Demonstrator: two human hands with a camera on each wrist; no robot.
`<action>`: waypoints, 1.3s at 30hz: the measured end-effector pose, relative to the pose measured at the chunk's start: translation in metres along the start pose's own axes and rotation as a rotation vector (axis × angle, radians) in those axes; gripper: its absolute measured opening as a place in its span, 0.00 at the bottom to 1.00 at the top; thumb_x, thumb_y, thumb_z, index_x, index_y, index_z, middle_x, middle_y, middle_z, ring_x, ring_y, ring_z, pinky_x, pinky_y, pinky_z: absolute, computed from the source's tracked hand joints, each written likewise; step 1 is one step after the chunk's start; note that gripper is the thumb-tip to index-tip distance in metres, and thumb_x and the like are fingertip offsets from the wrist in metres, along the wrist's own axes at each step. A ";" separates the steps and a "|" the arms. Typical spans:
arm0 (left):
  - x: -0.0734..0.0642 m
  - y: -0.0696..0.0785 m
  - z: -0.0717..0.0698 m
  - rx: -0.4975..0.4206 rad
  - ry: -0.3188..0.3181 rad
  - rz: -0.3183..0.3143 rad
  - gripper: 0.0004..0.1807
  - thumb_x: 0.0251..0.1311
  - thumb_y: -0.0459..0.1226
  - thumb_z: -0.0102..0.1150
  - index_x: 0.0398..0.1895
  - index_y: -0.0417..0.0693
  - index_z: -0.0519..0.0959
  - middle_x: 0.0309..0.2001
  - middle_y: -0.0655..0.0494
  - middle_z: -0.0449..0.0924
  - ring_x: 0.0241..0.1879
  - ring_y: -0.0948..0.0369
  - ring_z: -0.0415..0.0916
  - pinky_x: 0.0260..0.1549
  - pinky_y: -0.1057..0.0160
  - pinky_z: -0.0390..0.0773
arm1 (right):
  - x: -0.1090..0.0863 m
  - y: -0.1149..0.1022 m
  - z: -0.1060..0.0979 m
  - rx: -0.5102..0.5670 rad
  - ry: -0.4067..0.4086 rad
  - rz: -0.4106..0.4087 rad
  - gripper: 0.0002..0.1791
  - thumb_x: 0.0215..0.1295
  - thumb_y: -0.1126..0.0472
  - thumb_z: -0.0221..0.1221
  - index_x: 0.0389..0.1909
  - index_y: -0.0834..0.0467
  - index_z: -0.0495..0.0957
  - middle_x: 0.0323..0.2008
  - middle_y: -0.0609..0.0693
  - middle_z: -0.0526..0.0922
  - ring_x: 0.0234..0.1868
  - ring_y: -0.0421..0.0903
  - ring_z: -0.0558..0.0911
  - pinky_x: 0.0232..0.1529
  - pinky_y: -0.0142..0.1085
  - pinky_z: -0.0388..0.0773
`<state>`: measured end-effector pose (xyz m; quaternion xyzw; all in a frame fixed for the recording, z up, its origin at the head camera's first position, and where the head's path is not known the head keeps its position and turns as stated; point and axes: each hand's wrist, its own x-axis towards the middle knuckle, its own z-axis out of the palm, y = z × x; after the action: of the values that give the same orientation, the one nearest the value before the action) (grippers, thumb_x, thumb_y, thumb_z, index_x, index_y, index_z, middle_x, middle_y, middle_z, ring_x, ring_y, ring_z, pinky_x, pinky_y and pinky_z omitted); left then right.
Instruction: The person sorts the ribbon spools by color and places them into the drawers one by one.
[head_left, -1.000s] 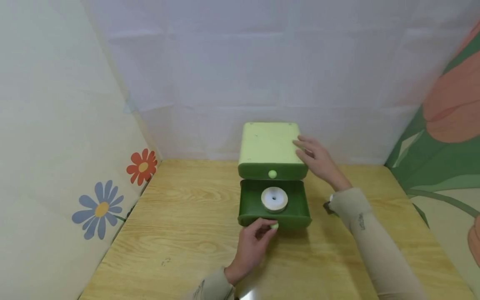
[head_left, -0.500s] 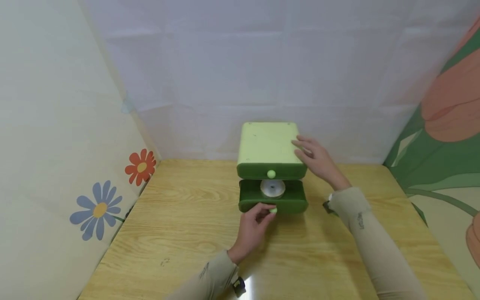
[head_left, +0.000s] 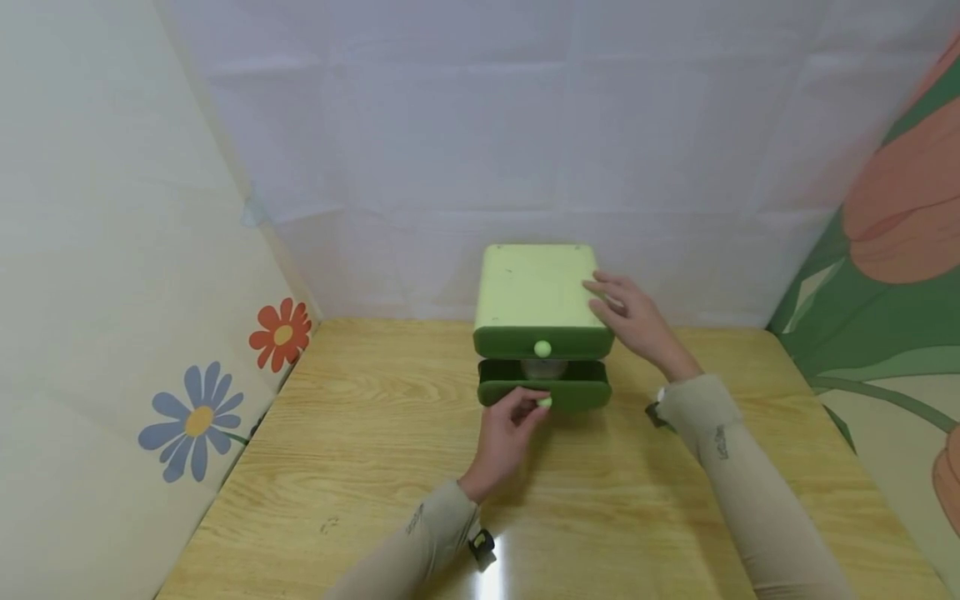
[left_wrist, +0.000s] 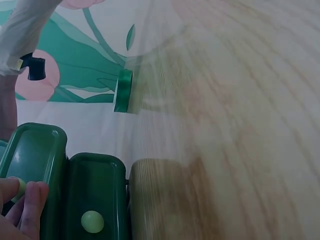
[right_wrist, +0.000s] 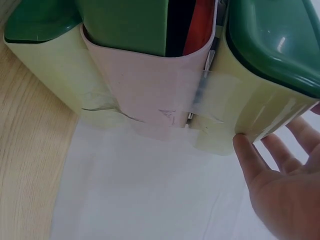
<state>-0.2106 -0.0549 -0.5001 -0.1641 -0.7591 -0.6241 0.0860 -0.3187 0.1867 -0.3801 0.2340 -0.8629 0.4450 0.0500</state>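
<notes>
A small chest of drawers stands against the back wall, with a light green top and dark green drawer fronts. Below its top drawer, a dark green drawer is pulled partly out. My left hand pinches that drawer's light green knob between thumb and fingers. Inside the drawer, a round white spool-like thing is partly hidden by the drawer above. My right hand rests its extended fingers on the chest's upper right side. The right wrist view shows these fingers against the light green casing.
Another closed drawer with a round knob lies beneath the pulled one. A green roll, perhaps tape, stands on the wooden table right of the chest. Flowered walls flank the table; a white sheet hangs behind.
My left hand has pushed the drawer inward toward the chest, and the white spool-like thing has slid back under the top drawer with it. My right hand has stayed in place.
</notes>
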 end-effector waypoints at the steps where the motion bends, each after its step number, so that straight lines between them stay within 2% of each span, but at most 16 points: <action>1: 0.001 0.000 0.000 -0.006 0.002 -0.004 0.09 0.69 0.35 0.65 0.50 0.49 0.85 0.46 0.46 0.89 0.43 0.50 0.87 0.44 0.66 0.87 | 0.000 0.000 0.000 0.003 0.000 -0.001 0.27 0.82 0.53 0.52 0.74 0.61 0.68 0.80 0.60 0.58 0.80 0.61 0.58 0.76 0.57 0.64; 6: 0.009 -0.003 0.000 -0.013 0.019 -0.007 0.10 0.68 0.36 0.66 0.50 0.49 0.85 0.45 0.48 0.89 0.42 0.50 0.87 0.44 0.66 0.87 | -0.001 -0.002 0.000 0.013 0.001 0.005 0.27 0.82 0.53 0.53 0.74 0.61 0.69 0.80 0.60 0.58 0.80 0.61 0.58 0.76 0.57 0.64; 13: 0.018 -0.004 0.001 0.015 0.034 -0.047 0.10 0.68 0.34 0.65 0.50 0.52 0.85 0.42 0.52 0.88 0.42 0.55 0.87 0.44 0.66 0.87 | -0.002 -0.003 0.000 0.011 -0.002 0.013 0.27 0.82 0.52 0.52 0.74 0.60 0.68 0.80 0.59 0.57 0.80 0.61 0.58 0.76 0.57 0.64; 24: 0.028 -0.009 0.001 0.014 0.048 -0.020 0.08 0.69 0.33 0.65 0.49 0.48 0.85 0.41 0.50 0.89 0.40 0.56 0.87 0.43 0.63 0.88 | -0.002 -0.002 0.001 0.012 0.009 -0.001 0.26 0.82 0.53 0.53 0.73 0.61 0.69 0.80 0.59 0.58 0.80 0.61 0.58 0.76 0.57 0.65; 30: 0.030 -0.012 0.001 0.017 0.042 -0.010 0.09 0.70 0.34 0.64 0.50 0.50 0.85 0.42 0.51 0.89 0.40 0.57 0.87 0.42 0.62 0.88 | -0.002 -0.001 0.001 0.008 0.011 -0.002 0.26 0.82 0.53 0.53 0.74 0.60 0.69 0.80 0.59 0.58 0.80 0.61 0.58 0.76 0.58 0.65; 39: 0.033 -0.017 0.001 0.005 0.038 -0.015 0.09 0.70 0.37 0.64 0.50 0.51 0.85 0.42 0.50 0.88 0.42 0.52 0.87 0.44 0.54 0.89 | -0.001 -0.001 0.001 -0.006 0.012 0.004 0.27 0.82 0.52 0.52 0.74 0.59 0.69 0.80 0.58 0.59 0.79 0.61 0.59 0.75 0.57 0.66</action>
<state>-0.2471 -0.0523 -0.5045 -0.1464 -0.7600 -0.6259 0.0961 -0.3169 0.1857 -0.3804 0.2296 -0.8645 0.4438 0.0549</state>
